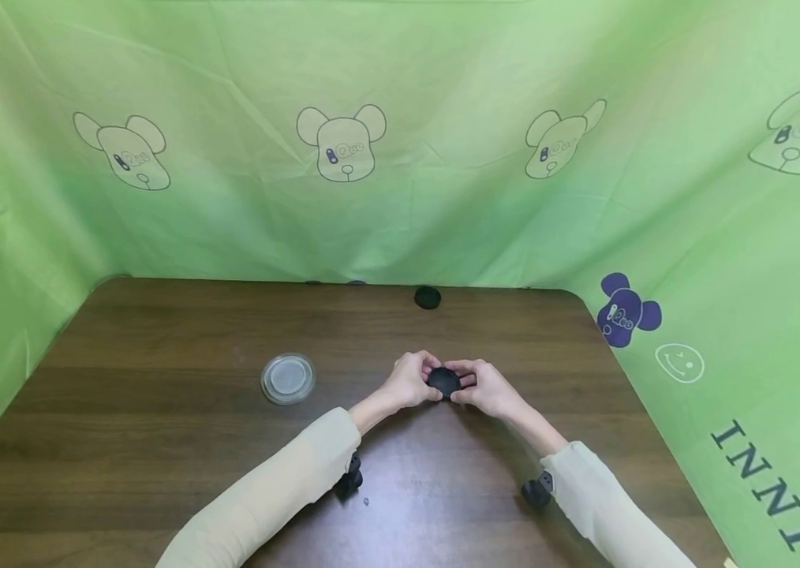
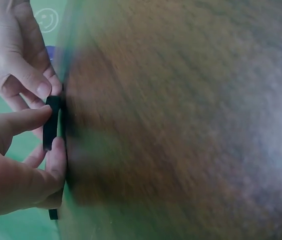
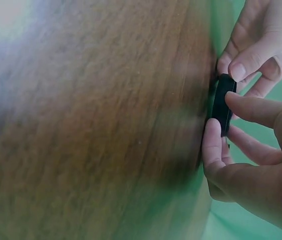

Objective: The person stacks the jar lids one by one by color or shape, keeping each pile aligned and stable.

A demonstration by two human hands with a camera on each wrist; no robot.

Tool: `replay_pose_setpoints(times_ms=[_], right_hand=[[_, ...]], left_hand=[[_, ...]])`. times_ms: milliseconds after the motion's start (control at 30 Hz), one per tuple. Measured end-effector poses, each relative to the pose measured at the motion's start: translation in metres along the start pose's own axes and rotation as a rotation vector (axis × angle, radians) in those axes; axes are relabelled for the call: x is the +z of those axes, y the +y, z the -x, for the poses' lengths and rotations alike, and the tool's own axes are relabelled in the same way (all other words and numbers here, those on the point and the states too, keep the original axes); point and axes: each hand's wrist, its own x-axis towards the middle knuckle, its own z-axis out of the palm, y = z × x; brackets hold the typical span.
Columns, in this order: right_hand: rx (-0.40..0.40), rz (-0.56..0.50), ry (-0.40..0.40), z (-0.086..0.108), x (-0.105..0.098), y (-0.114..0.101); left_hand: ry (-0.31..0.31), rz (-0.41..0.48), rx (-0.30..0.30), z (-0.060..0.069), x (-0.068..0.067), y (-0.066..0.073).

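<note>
Over the middle of the table, my left hand point(image 1: 409, 382) and right hand point(image 1: 487, 390) pinch a small round black disc point(image 1: 444, 383) from opposite sides. Seen edge-on in the left wrist view, the disc point(image 2: 50, 124) has a thick, straight side, with thumb and fingers at its rim. In the right wrist view the disc point(image 3: 222, 106) is close to the tabletop; whether it touches the wood I cannot tell. Its underside is hidden.
A second round black piece point(image 1: 428, 297) lies at the table's back edge. Left of my hands sits a clear round dish or lid point(image 1: 288, 379). Green printed curtains point(image 1: 343, 229) border the brown wooden table point(image 1: 180, 450) at the back and sides.
</note>
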Motion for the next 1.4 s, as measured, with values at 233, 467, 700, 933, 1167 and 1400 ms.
replay_pose_setpoints(times_ms=[233, 467, 700, 933, 1167, 1400], right_hand=[[0.008, 0.031, 0.018, -0.003, 0.0, 0.005], [0.038, 0.042, 0.043, -0.006, -0.004, 0.008], [0.03, 0.063, 0.068, -0.009, -0.008, 0.013], [0.027, 0.074, 0.079, -0.008, -0.008, 0.015], [0.008, 0.058, 0.073, -0.008, -0.008, 0.017], [0.023, -0.038, 0.063, -0.007, -0.011, 0.016]], left_hand=[[0.017, -0.083, 0.025, -0.002, 0.001, 0.0], [0.027, -0.102, 0.018, -0.007, 0.004, 0.004], [0.046, -0.12, 0.014, -0.013, 0.008, 0.006], [0.046, -0.134, 0.024, -0.014, 0.009, 0.004], [0.036, -0.139, 0.037, -0.013, 0.006, 0.003], [0.012, -0.075, -0.003, -0.013, -0.001, 0.001]])
